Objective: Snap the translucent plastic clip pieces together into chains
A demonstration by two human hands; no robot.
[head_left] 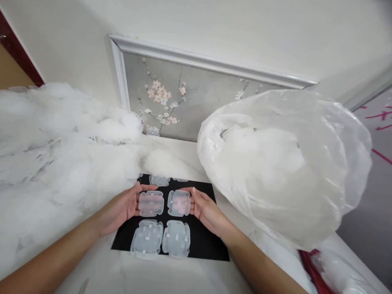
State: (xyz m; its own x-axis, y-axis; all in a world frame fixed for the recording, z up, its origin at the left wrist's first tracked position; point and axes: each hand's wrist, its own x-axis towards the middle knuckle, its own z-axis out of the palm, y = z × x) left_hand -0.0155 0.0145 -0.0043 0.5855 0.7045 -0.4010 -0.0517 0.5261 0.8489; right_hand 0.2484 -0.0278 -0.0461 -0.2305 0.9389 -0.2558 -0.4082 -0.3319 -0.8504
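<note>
My left hand (127, 208) holds a translucent plastic piece (151, 203) with notched edges, its fingers showing through from behind. A similar translucent piece (178, 203) is in my right hand (203, 206), the thumb at its upper right edge and fingers behind it. Both pieces are over a black mat (208, 245). Nearer to me on the mat lie more such pieces, a left one (147, 237) that looks stacked and a right one (177, 239). Another piece (159, 180) lies at the mat's far edge, partly beyond my left fingertips.
Fluffy white material (61, 163) is heaped on the left. At right, an open clear plastic bag (324, 163) holds white material (269, 155). A framed flower picture (190, 110) is behind the white table (171, 273). A red item (312, 269) is at lower right.
</note>
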